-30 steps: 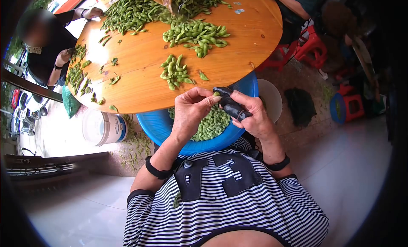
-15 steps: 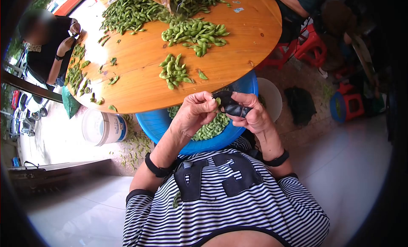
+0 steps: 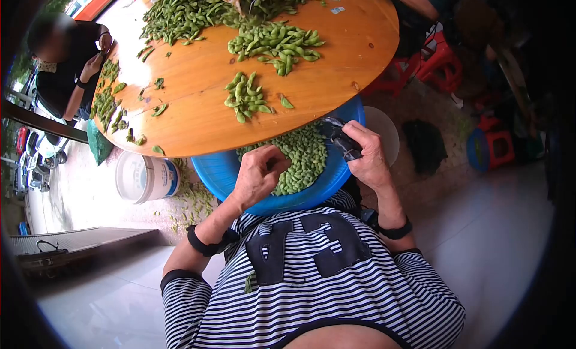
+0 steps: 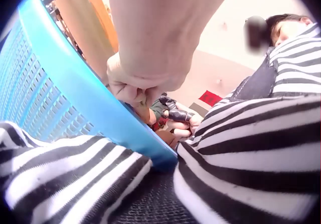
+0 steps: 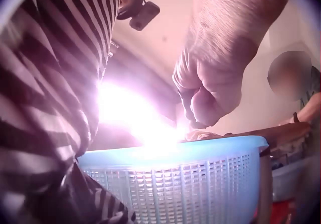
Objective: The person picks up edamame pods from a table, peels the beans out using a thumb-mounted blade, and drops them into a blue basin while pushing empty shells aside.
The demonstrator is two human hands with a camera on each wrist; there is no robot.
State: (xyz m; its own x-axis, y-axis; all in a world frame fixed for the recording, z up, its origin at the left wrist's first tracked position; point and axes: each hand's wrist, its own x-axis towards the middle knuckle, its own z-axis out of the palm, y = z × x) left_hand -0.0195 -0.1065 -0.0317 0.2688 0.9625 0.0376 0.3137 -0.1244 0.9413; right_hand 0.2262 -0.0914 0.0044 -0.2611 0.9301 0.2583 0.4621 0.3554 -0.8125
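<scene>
Over a blue plastic basket (image 3: 209, 184), my left hand (image 3: 261, 174) is lowered with its fingers curled. In the left wrist view its fingertips pinch a small pale green piece (image 4: 143, 103). Shelled green beans (image 3: 305, 154) fill the middle of the basket. My right hand (image 3: 367, 154) hovers at the basket's right side, thumb bent over fingers in shiny black coverings (image 3: 347, 146). I cannot tell whether those fingers hold anything. Ahead, on the round wooden table (image 3: 198, 109), lies a small heap of edamame pods (image 3: 246, 97).
Beyond are another pod heap (image 3: 276, 44) and a large pile (image 3: 186, 19). Another person (image 3: 66, 67) sits at the left, hands together near scattered pods. White buckets (image 3: 141, 178) flank the basket, and red stools (image 3: 441, 67) stand at the right. Green scraps litter the floor.
My hands have parted: the left moved down and left over the beans, the right slightly right. Earlier they met at a green pod. The seated person's hands came together off the table.
</scene>
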